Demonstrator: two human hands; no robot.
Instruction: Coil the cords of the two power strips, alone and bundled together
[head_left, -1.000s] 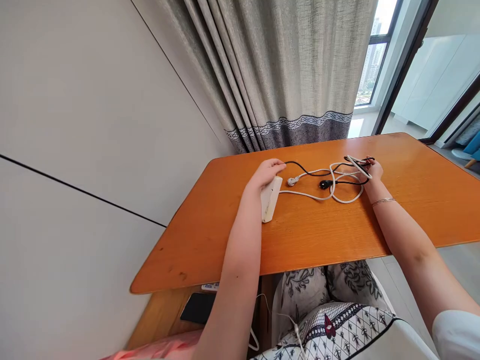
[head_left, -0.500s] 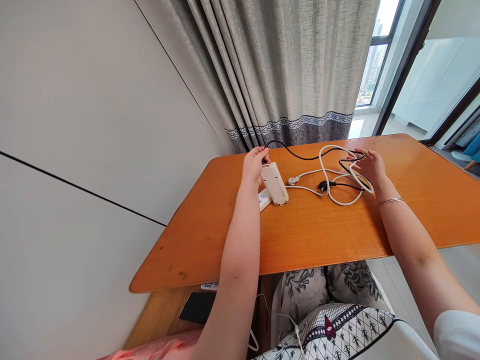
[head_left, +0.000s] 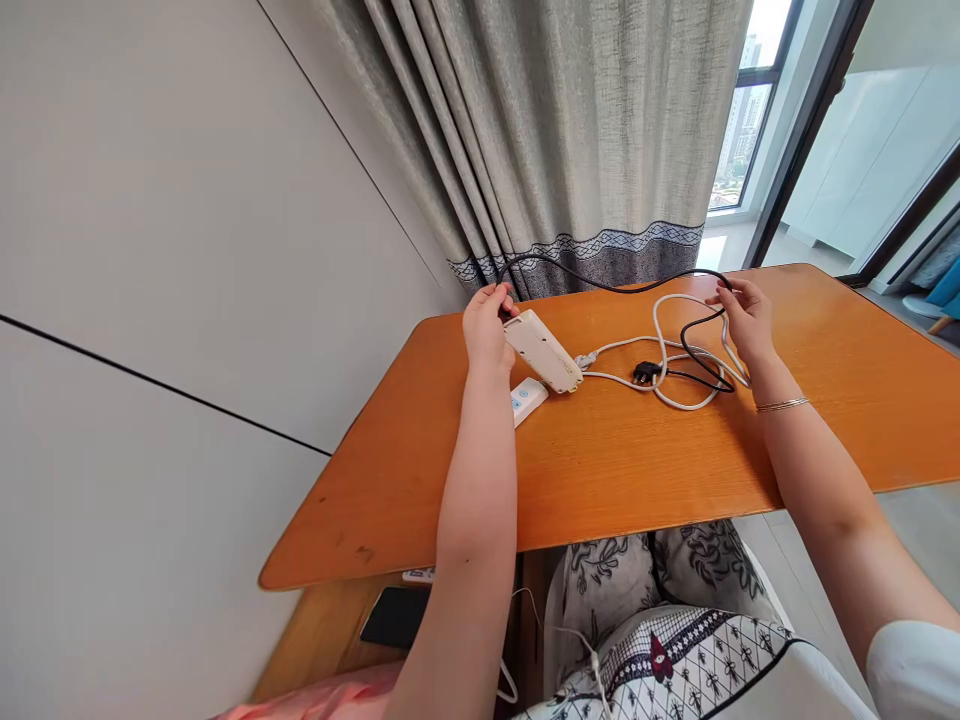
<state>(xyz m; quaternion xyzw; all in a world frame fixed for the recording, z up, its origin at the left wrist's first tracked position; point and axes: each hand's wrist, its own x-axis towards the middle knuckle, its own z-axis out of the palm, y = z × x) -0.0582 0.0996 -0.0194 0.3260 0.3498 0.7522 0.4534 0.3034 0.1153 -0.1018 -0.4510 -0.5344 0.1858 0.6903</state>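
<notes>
Black cable (head_left: pixel 634 291), raised, arched (right hand (head_left: pixel 748 318) pinching)

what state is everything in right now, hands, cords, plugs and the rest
left hand: closed on the black cord's end
right hand: pinching the black cord
black cord: partly raised between the hands
white cord: loosely looped
black plug: unplugged
white plug: unplugged
white block: tilted, beside the left hand
white power strip: on the table, partly hidden
phone: screen dark
</notes>
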